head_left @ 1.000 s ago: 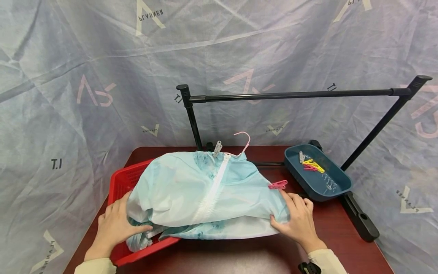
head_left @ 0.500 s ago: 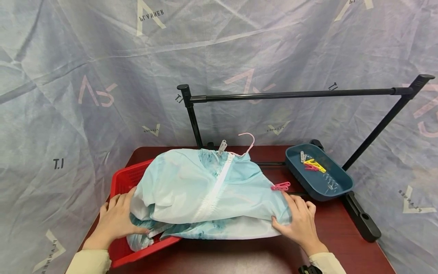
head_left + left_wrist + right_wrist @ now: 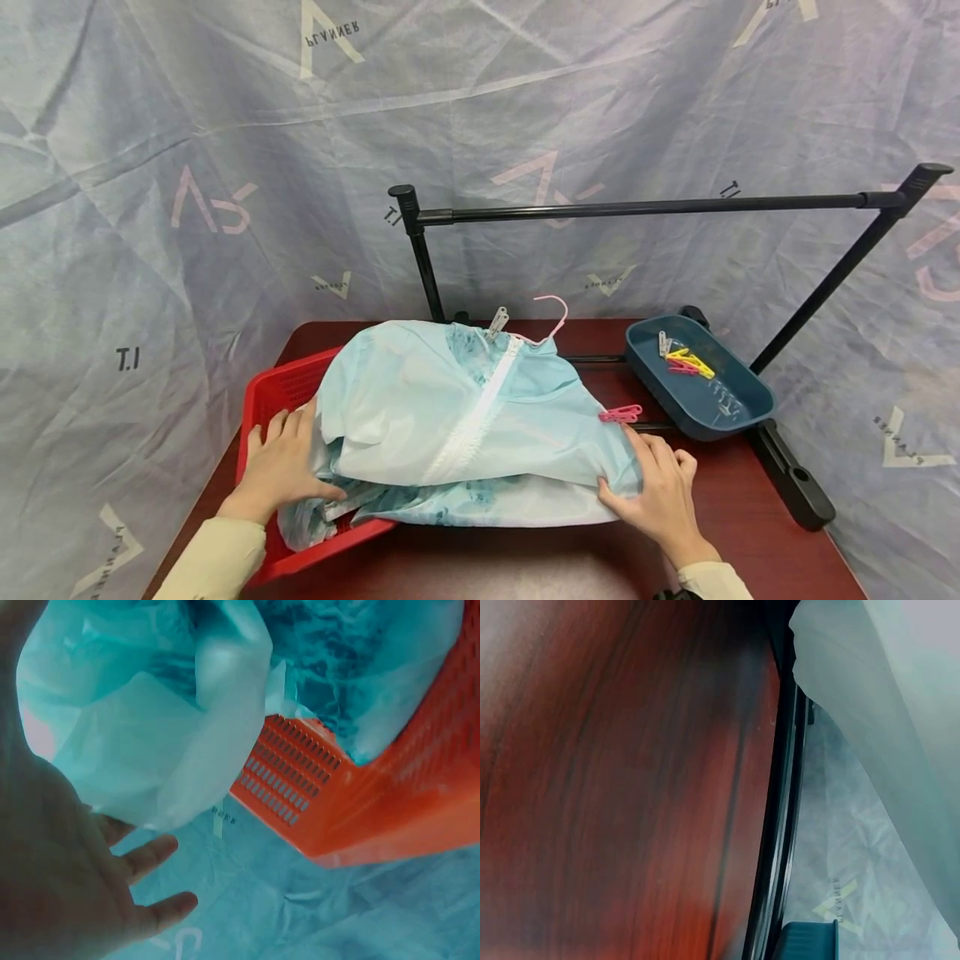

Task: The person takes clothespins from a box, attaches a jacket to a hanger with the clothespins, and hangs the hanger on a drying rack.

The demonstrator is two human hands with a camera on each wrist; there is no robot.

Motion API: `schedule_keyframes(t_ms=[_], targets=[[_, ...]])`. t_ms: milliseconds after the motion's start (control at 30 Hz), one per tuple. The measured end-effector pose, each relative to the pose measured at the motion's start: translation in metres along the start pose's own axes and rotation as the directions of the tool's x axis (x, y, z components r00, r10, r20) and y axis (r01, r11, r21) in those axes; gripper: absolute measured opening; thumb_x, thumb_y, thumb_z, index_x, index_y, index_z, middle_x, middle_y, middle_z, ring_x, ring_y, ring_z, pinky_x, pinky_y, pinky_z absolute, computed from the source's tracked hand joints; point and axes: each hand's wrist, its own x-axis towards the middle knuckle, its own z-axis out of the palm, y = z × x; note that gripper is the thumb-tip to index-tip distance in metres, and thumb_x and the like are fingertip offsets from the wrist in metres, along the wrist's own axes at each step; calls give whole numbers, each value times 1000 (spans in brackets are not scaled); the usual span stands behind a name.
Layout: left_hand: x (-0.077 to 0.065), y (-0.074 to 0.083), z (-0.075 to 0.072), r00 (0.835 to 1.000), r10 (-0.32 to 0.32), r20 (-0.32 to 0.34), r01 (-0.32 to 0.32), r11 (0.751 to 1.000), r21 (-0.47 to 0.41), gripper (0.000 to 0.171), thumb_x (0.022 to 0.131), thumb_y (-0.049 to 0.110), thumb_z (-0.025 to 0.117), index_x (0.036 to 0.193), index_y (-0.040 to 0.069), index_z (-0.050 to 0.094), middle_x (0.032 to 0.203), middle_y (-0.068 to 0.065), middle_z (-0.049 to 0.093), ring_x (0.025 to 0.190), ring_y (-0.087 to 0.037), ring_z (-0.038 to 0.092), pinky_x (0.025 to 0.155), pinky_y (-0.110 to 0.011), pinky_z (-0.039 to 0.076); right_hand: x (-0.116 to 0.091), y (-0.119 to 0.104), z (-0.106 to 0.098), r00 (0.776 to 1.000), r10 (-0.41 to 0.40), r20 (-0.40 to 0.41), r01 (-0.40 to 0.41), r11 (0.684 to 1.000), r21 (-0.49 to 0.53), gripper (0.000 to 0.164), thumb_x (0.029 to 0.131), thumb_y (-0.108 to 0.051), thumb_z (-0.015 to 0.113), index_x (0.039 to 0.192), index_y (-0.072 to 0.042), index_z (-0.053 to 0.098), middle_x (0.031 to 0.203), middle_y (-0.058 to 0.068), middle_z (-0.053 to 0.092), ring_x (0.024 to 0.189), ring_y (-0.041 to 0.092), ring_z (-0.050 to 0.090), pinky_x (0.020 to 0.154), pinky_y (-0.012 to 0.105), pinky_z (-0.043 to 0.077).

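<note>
A pale blue and white zip jacket [image 3: 405,400] lies on a pink hanger [image 3: 557,321], partly over the red basket [image 3: 258,417]. A grey clothespin [image 3: 497,323] sits at its collar and a pink clothespin [image 3: 621,414] at its right shoulder. My left hand [image 3: 281,462] rests against the jacket's left side, fingers spread; in the left wrist view, the fingers [image 3: 161,915] are nearly straight beside the cloth. At the right edge, my right hand [image 3: 658,492] holds the jacket between thumb and fingers. The right wrist view shows pale cloth [image 3: 885,697] but not the hand.
A black rack with a horizontal bar [image 3: 637,207] stands behind the jacket on the dark red table [image 3: 517,567]. At the right, a blue tray [image 3: 697,417] holds several clothespins [image 3: 688,362]. A grey printed sheet [image 3: 247,125] hangs behind.
My left hand moves right, against the jacket's left side. The jacket's upper part, hanger and both attached clothespins shift slightly right. The right hand stays at the right edge.
</note>
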Motion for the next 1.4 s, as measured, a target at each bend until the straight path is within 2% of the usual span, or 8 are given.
schedule_keyframes(t_ms=[200,333,633,933,1133,1400], targets=[[8,6,7,999,-32,29,32,999,8,140,41,52,94,148,-6,24,137,-32,42,128,-54,30,97,-79,18,-4,0,0,1000,16,-9,-16,1000,-5,81,84,-67,52,122,3,63,97,17,59,85,30,55,74,50,24],[13,9,11,996,-64,66,62,998,24,143,40,49,95,149,-6,22,138,-32,40,129,-55,29,98,-79,18,-7,0,-1,1000,30,6,-30,999,-11,79,81,-64,57,123,3,63,97,18,59,84,30,55,73,50,24],[22,14,21,989,-109,103,107,994,29,140,41,41,95,149,-8,19,138,-35,39,130,-56,26,99,-77,14,-13,-1,-1,997,71,30,-70,997,-32,85,83,-71,50,123,3,63,96,15,57,83,28,53,73,50,23],[32,8,32,972,-143,188,144,990,10,140,45,42,94,149,-6,15,141,-37,32,130,-60,22,96,-80,16,-16,0,0,997,82,11,-82,996,-31,76,76,-57,62,123,3,63,94,16,58,80,30,54,74,51,23],[37,2,47,978,-138,158,136,990,25,136,47,42,93,151,-4,18,144,-38,30,131,-59,24,95,-80,19,-19,-1,-2,991,128,45,-126,991,-31,78,75,-58,63,125,2,62,96,15,57,83,29,53,75,51,23],[44,-4,65,979,-150,137,146,988,38,134,49,48,93,151,-1,21,143,-36,29,129,-58,27,91,-77,24,-22,-3,-1,992,122,26,-121,992,-40,76,62,-41,74,124,2,63,95,17,58,83,30,55,73,50,22]])
